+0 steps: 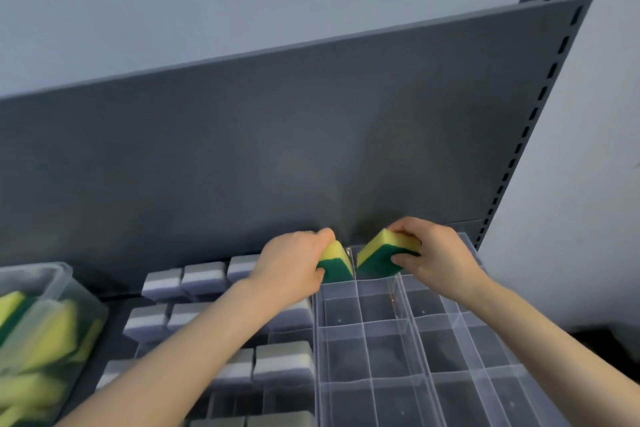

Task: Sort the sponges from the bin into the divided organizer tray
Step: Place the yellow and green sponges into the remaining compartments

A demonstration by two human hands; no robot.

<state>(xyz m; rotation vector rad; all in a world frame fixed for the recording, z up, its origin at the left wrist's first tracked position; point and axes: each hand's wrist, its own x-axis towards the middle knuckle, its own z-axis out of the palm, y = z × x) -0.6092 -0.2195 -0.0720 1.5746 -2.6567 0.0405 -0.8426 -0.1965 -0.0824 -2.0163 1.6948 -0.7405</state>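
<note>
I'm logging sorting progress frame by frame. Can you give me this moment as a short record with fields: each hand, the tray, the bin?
left hand: grips a yellow-green sponge, at the tray's far row
right hand: grips a second yellow-green sponge, tilted, at the next far-row compartment
clear tray: nearer compartments on its right side are empty
grey sponges: fill compartments left of the hands
bin: far left, holds more yellow-green sponges
backdrop: grey shelf panel
</note>
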